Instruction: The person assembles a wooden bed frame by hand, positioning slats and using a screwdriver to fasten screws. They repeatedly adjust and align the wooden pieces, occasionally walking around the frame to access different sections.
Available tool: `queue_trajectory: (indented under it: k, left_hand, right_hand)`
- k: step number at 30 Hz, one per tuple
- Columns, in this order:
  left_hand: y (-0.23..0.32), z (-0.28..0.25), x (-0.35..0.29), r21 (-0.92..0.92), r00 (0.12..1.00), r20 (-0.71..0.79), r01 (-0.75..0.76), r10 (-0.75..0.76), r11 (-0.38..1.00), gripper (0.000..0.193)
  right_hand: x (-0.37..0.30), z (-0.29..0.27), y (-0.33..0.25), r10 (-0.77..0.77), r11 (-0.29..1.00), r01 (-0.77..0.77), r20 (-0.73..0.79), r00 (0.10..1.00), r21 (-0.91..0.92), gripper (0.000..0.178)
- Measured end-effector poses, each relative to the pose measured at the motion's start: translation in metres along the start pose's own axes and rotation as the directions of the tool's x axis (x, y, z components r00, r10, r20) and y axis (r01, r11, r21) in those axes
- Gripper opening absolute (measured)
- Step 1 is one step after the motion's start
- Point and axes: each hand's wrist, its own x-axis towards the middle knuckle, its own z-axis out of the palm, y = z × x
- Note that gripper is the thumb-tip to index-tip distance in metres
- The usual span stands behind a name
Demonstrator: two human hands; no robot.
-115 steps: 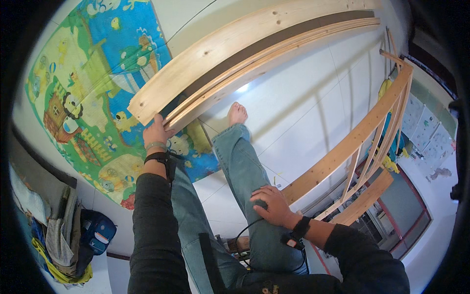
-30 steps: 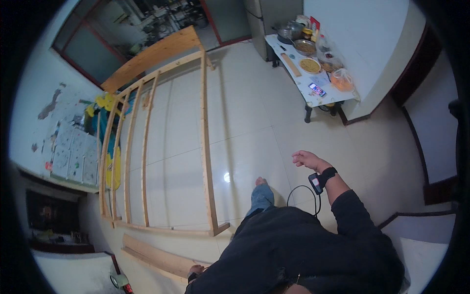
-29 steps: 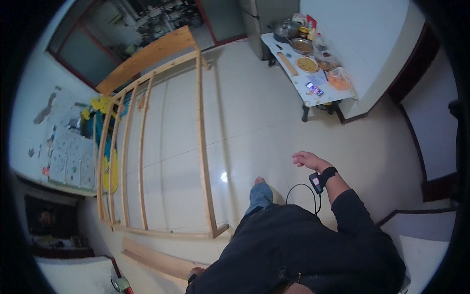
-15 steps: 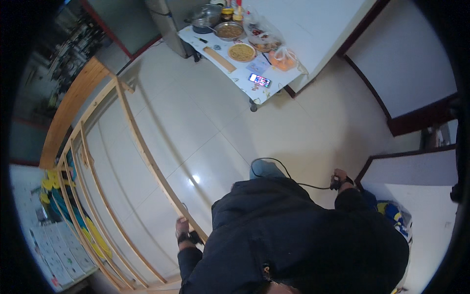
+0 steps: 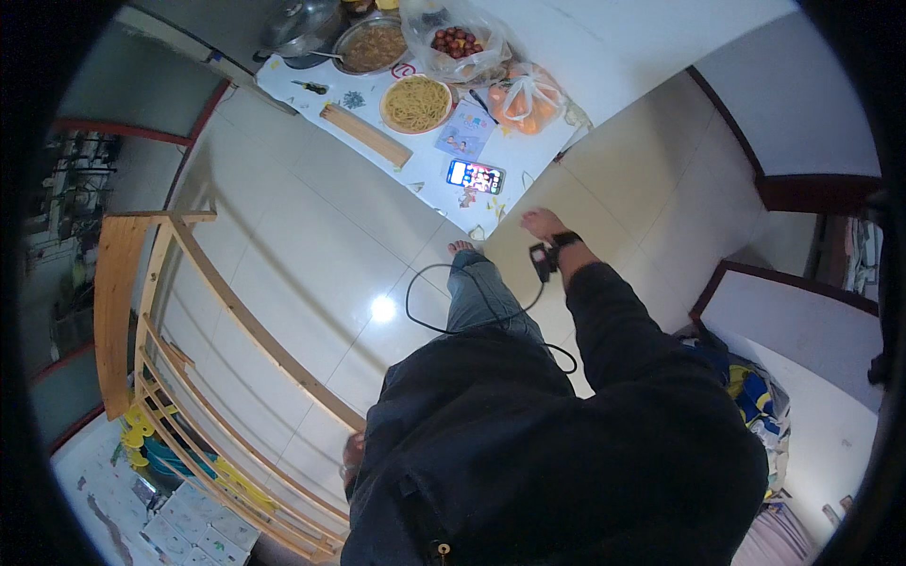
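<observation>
A long pale wooden frame (image 5: 255,325) with slats fills the left side, a broad plank (image 5: 118,311) at its far end. My left hand (image 5: 353,449) is closed on the frame's near rail, partly hidden by my dark jacket. My right hand (image 5: 542,224) is stretched forward, open and with nothing in it, just short of the table's (image 5: 429,179) near corner. A black cable (image 5: 411,283) loops from the small device (image 5: 542,259) at my right wrist across my leg. On the table nearest that hand lie a lit phone (image 5: 476,176) and a blue booklet (image 5: 466,130).
The table also holds a plate of noodles (image 5: 416,104), a pan of food (image 5: 371,45), a lidded pot (image 5: 300,28), a wooden strip (image 5: 366,134), and bags of red fruit (image 5: 457,41) and orange fruit (image 5: 528,99). A filled bag (image 5: 755,396) stands by the right wall.
My right hand has swung from the far right forward to the table's corner. The table appears nearer. My left hand stays at the frame's rail, now more covered by the jacket.
</observation>
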Motion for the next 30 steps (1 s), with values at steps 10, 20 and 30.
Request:
queue_trajectory:
  k: [10, 20, 30]
  left_hand:
    - [0.007, 0.002, -0.088, -0.222, 0.758, 0.378, 0.632, -0.532, 0.743, 0.016]
    - [-0.014, -0.159, 0.051, -0.824, 0.777, 0.097, 0.413, -0.622, 0.387, 0.031]
    - [-0.003, -0.188, 0.104, -0.715, 0.873, 0.187, 0.435, -0.450, 0.547, 0.037]
  right_hand:
    - [0.139, 0.037, -0.089, -0.084, 0.796, -0.182, -0.403, 0.911, -0.577, 0.065]
    - [0.156, 0.039, -0.073, -0.122, 0.882, -0.051, -0.332, 0.935, -0.468, 0.071]
    - [0.160, 0.025, -0.105, -0.002, 0.904, -0.147, -0.348, 0.938, -0.402, 0.079]
